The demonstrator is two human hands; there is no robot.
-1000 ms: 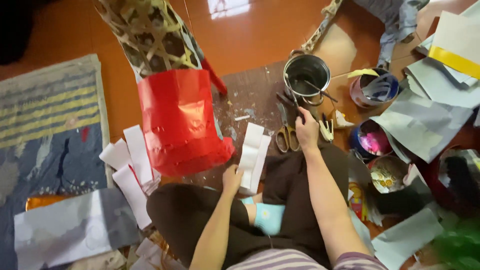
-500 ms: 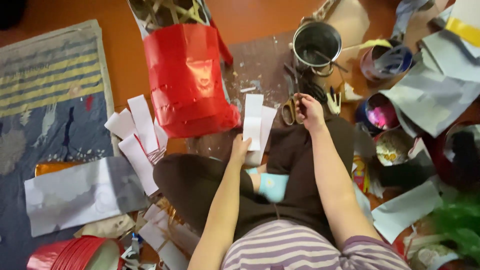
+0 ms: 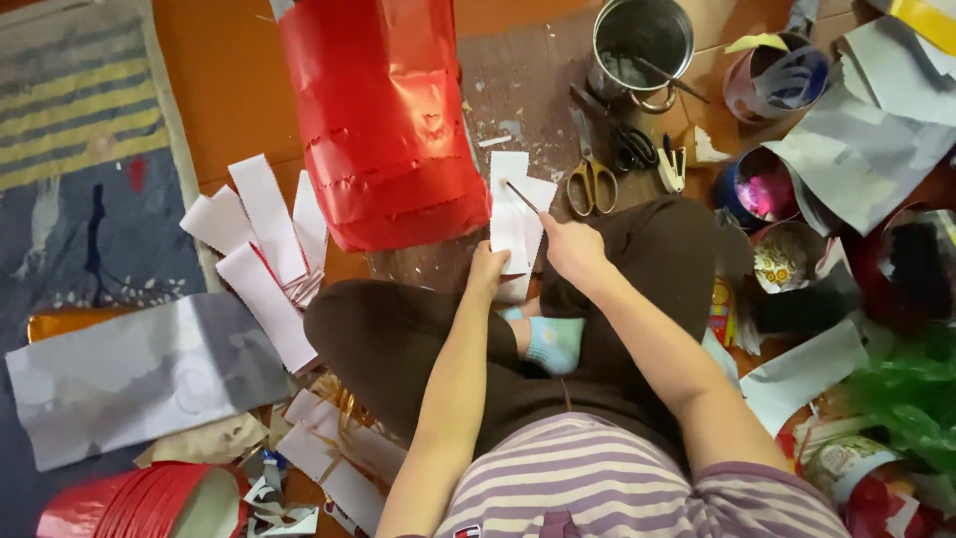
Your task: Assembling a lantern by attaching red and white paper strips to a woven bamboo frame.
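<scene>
Seated cross-legged on a floor strewn with craft scraps, we hold a white paper strip (image 3: 513, 214) down by its near end with our left hand (image 3: 487, 271), fingers curled and pressing on it, while our right hand (image 3: 571, 249) pinches a thin dark stick (image 3: 522, 196), seemingly a brush, whose tip rests on the strip's upper part. The strip lies on the worn brown board (image 3: 528, 90) just beside the lower edge of a large red foil-covered form (image 3: 388, 120), with another white piece under it. Orange-handled scissors (image 3: 590, 179) and a darker pair lie just beyond, near a metal pot (image 3: 642, 45); more white strips (image 3: 264, 239) fan out on the left. We judge that the strip, pinned only at one end, could slide or buckle under the stick, and that anything wet on its tip could smear onto the board or the red foil, so close is the edge. The knee beside the strip could also catch it. Our own hands cover the strip's near end, so how the left fingers sit there is hard to tell; whether the stick carries glue or paint cannot be made out, and the top of the red form and the pot's contents are cut off or too dim to read.
</scene>
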